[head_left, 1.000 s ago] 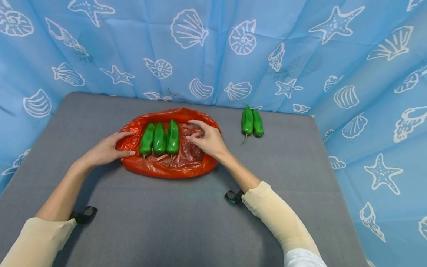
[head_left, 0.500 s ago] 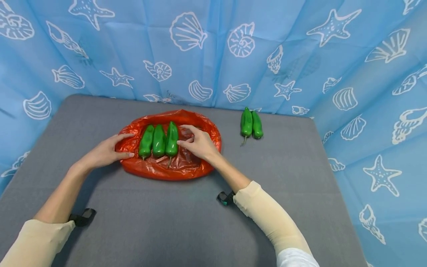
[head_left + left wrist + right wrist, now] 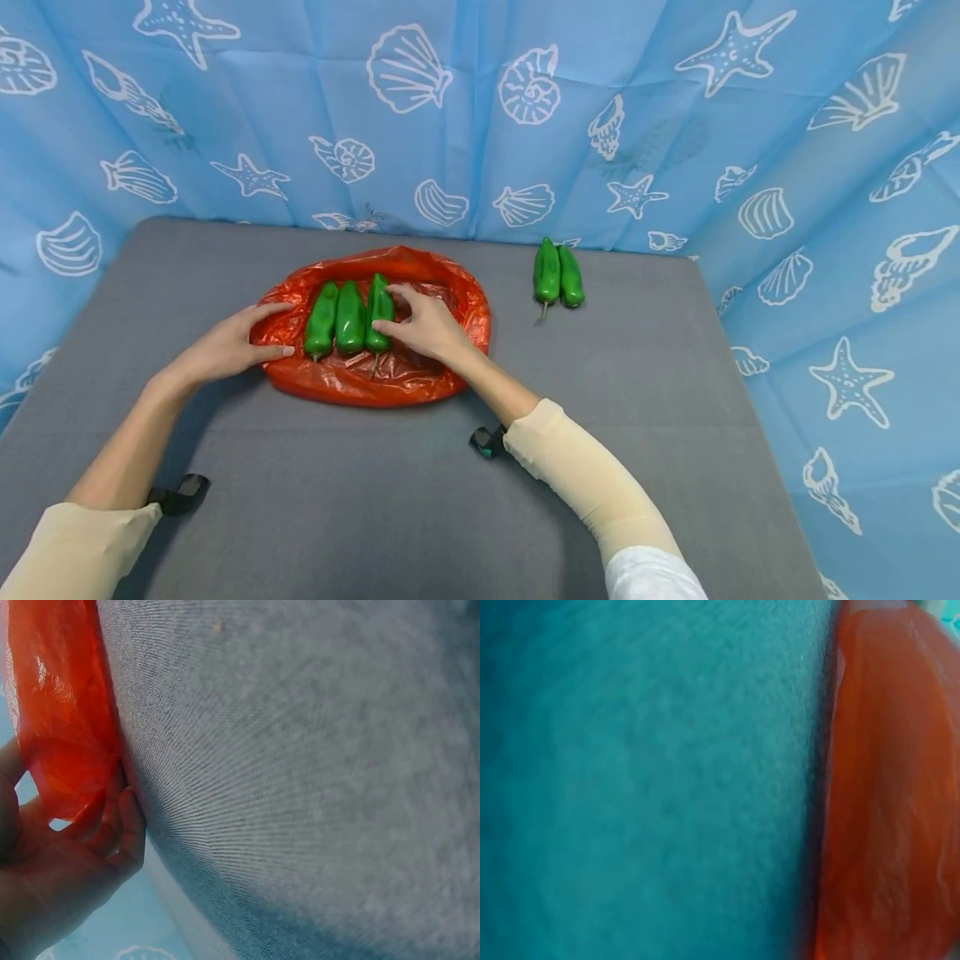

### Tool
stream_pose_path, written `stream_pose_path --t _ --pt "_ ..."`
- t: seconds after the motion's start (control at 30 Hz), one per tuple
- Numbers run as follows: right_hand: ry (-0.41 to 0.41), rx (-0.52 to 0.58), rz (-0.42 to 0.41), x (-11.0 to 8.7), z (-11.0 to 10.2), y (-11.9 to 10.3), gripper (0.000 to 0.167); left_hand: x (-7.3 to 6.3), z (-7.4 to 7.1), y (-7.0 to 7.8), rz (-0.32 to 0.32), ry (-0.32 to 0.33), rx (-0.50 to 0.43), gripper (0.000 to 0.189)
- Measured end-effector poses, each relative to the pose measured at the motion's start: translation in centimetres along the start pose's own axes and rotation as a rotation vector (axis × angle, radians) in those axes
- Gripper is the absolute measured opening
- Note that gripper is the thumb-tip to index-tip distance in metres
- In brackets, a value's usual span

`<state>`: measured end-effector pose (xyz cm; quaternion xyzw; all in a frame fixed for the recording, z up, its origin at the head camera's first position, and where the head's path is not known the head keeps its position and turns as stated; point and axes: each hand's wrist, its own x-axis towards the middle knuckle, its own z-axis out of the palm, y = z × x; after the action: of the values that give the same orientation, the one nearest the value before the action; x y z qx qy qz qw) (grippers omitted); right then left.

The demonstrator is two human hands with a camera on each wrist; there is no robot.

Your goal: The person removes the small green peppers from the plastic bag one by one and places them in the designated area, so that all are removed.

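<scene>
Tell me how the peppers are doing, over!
Left hand holding rim of red bag. Right hand at rightmost pepper inside. Two more peppers outside, to the right. Nothing seen in the way.

the plastic bag (image 3: 330, 383) was a glossy orange-red with pale highlights. the three peppers (image 3: 350, 321) inside it were shiny bright green, and the two peppers (image 3: 547, 273) outside it were green too. the tablecloth (image 3: 375, 483) was plain grey, showing fine lines in the left wrist view and a teal cast in the right. the curtain (image 3: 480, 108) was sky blue, patterned with white outlined shells (image 3: 408, 71) and starfish (image 3: 738, 52). both sleeves (image 3: 592, 475) were cream, the right turning white higher up, and the wrist cameras (image 3: 180, 495) were black.
</scene>
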<state>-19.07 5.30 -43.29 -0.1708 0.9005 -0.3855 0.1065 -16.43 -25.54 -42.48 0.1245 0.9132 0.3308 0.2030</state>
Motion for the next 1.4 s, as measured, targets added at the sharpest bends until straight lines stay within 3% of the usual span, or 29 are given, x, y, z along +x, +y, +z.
stream_pose_path --t 0.4,0.57,0.93,1.4 --pt "-0.027 -0.163 -0.046 0.0 1.4 -1.1 0.079 -0.3 0.2 -0.1 -0.007 0.009 0.0 0.08" --pt "-0.044 -0.192 -0.043 0.0 1.7 -1.3 0.075 -0.3 0.2 -0.3 -0.012 0.011 -0.001 0.081" --pt "-0.05 -0.163 -0.001 0.1 1.5 -1.1 0.07 -0.2 0.2 -0.1 -0.009 0.008 -0.013 0.079" --pt "-0.039 -0.096 -0.034 -0.2 0.2 -0.6 0.068 -0.1 0.1 0.0 -0.02 0.004 -0.013 0.081"
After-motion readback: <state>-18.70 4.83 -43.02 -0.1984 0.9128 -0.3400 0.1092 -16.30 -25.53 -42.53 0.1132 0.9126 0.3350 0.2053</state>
